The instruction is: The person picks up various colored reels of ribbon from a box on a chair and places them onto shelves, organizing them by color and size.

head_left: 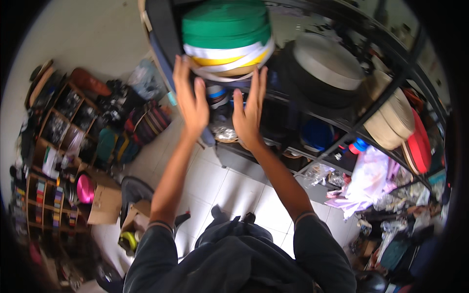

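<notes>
A stack of wound webbing rolls [224, 24] sits on a dark metal shelf, green on top, with white, yellow and tan bands beneath. My left hand [192, 100] is raised at the stack's lower left side, fingers stretched upward and thumb apart. On the lower right side, my right hand [249, 110] has its fingers extended in the same way, with fingertips by the white and tan bands. Both palms face inward. Whether the fingertips press on the rolls cannot be made out. Between the hands, a small blue and white roll [217, 95] shows on the shelf.
To the right on the shelf lie a grey roll on black ones [330, 61], beige rolls [391, 112] and a red roll [418, 141]. Plastic bags [364, 180] crowd below. At left are a cubby rack [63, 122] and a cardboard box [105, 200]. White floor tiles [210, 180] lie below.
</notes>
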### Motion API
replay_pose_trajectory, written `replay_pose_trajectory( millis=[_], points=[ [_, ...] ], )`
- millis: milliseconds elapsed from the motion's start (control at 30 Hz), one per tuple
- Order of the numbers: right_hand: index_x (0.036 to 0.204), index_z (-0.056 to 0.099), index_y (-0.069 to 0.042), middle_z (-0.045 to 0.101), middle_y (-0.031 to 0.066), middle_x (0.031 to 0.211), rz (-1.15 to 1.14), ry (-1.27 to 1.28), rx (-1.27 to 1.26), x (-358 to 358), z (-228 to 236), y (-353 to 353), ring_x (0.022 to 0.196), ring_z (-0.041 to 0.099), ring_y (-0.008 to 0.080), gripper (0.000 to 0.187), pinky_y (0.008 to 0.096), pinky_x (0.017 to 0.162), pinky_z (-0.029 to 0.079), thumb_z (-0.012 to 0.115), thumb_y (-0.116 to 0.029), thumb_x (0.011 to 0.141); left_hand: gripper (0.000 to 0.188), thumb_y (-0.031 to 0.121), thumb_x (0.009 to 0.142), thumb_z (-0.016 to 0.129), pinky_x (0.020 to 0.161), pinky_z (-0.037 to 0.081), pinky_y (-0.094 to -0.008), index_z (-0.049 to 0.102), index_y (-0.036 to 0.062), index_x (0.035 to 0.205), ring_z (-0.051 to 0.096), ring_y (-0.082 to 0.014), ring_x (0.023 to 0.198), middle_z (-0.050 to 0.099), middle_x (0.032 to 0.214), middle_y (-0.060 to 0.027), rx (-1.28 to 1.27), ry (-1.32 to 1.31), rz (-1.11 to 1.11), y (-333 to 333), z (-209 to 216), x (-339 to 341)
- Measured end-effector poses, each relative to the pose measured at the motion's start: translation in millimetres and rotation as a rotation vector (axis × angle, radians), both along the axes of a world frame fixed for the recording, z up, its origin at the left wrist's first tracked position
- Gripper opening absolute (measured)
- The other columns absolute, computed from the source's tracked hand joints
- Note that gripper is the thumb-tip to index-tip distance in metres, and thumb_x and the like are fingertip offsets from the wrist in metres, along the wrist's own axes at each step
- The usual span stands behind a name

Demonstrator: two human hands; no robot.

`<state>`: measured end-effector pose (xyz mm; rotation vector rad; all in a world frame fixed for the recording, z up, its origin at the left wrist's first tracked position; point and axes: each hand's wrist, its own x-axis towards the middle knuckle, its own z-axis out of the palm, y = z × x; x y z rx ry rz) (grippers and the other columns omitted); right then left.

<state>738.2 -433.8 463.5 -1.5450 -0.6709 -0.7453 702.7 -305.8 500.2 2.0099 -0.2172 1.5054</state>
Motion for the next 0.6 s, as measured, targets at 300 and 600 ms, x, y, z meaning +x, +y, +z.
replay_pose_trajectory(
  millis=[300,600],
  points=[
    [0.145,0.000,0.000,-0.001,0.0225,0.152,0.904,0.290,-0.327,-150,-109,64,0.141,-0.001,0.0374,0.085,0.0480,0.112,0.002,0.015,-0.063,0.090,0.081,0.067,0.090,0.018,0.114,0.004,-0.0403,0.007,0.0122,0.148,0.003,-0.0247,0.142,0.006,0.154,-0.0108,-1.210,0.352,-0.547,-9,-122,-161],
    [0.147,0.001,-0.008,-0.002,0.0118,0.154,1.410,0.743,-0.423,-279,-126,115,0.142,-0.004,0.0276,0.085,0.0418,0.113,0.001,0.012,-0.069,0.089,0.078,0.064,0.092,0.016,0.114,0.001,-0.0429,0.002,0.0103,0.148,-0.002,-0.0266,0.142,0.000,0.154,-0.0141,-1.129,0.266,-0.045,26,-165,-297]
  ],
)
